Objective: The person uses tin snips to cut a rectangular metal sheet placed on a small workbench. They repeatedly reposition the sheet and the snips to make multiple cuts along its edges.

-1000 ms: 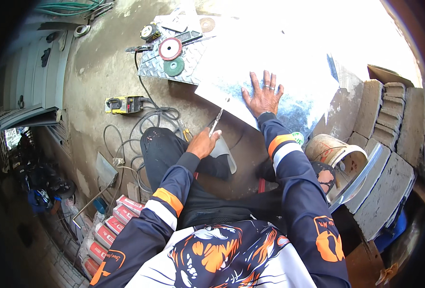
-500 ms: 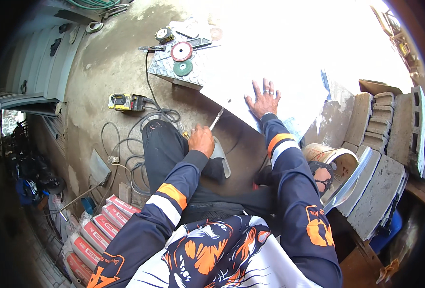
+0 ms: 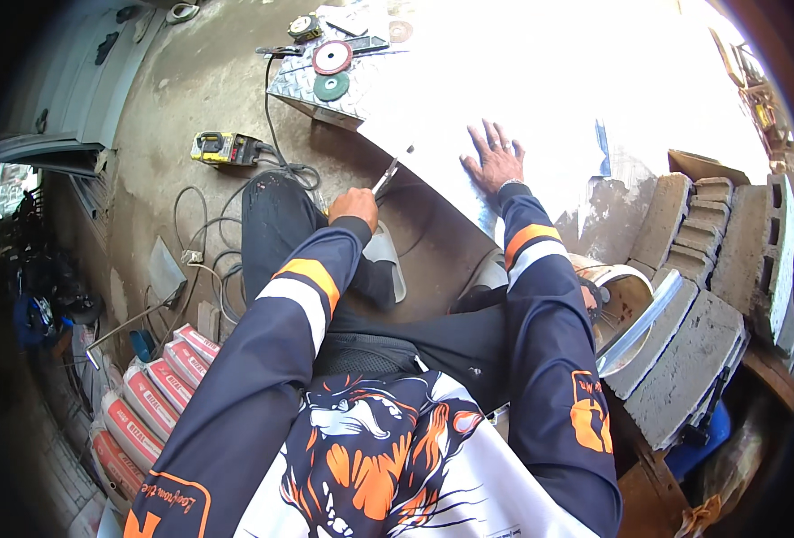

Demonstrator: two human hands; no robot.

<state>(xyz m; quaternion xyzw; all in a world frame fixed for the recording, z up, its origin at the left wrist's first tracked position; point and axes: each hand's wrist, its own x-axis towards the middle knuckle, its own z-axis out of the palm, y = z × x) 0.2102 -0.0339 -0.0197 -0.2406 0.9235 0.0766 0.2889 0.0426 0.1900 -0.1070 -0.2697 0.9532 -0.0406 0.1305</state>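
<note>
My left hand [image 3: 354, 206] is closed around a slim silver hand tool [image 3: 385, 175]; its exact kind is too small to tell. The tool's narrow tip points up and away, close to the near edge of a large bright sheet [image 3: 442, 166]. Just past that tip, a small dark spot [image 3: 410, 148] shows at the edge. My right hand [image 3: 496, 160] lies flat on the sheet, fingers spread, holding nothing. Glare washes out most of the sheet's surface.
On tread plate [image 3: 291, 85] at the sheet's left lie a red-rimmed disc [image 3: 332, 57], a green disc [image 3: 332, 87] and a tape measure [image 3: 305, 28]. A yellow-black power unit [image 3: 224, 149] and looped cables [image 3: 227, 220] are on the floor. Concrete blocks [image 3: 684, 336] and a bucket [image 3: 625, 305] stand right.
The whole view has shifted, so the sheet and discs sit higher in the picture. My left hand has moved slightly away and left with the tool. My right hand still rests on the sheet.
</note>
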